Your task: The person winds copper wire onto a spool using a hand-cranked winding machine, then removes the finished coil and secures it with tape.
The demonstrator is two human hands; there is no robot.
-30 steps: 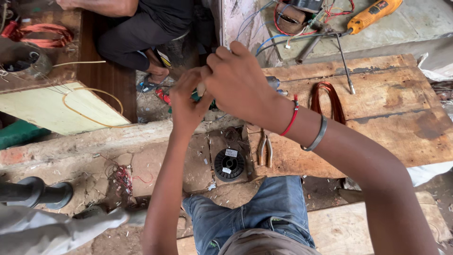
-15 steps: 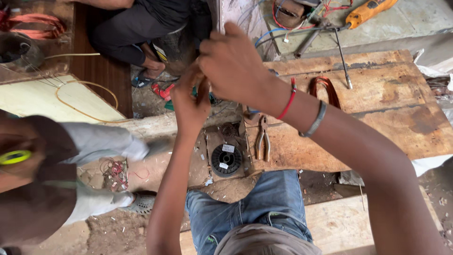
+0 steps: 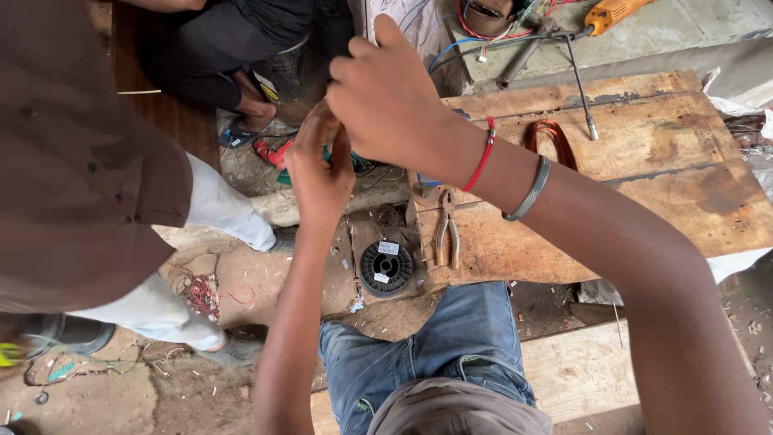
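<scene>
since the earlier frame, a person in a brown shirt (image 3: 76, 153) and pale trousers has come further into the left of the view, and both hands sit a little lower and more to the right in the picture.

left hand (image 3: 320, 171) and right hand (image 3: 385, 97) meet in the middle of the view, fingers bent together around something small. a bit of green shows between them, but i cannot tell what it is or how it lies. both grips are narrow and pinched; what each one holds is hidden. the right hand lies over the left, and its wrist carries a red thread band (image 3: 483, 155) and a grey bangle (image 3: 530, 191).

below the hands, on the ground, stands a black wire spool (image 3: 385, 268). just right of it, on the near left edge of the wooden table (image 3: 644, 185), lie pliers (image 3: 447, 234), long axis running far to near. a coil of copper wire (image 3: 551, 138) lies further on the table. an orange power tool (image 3: 612, 12) is at the far side. the spool and pliers are nearer to the left hand.
</scene>
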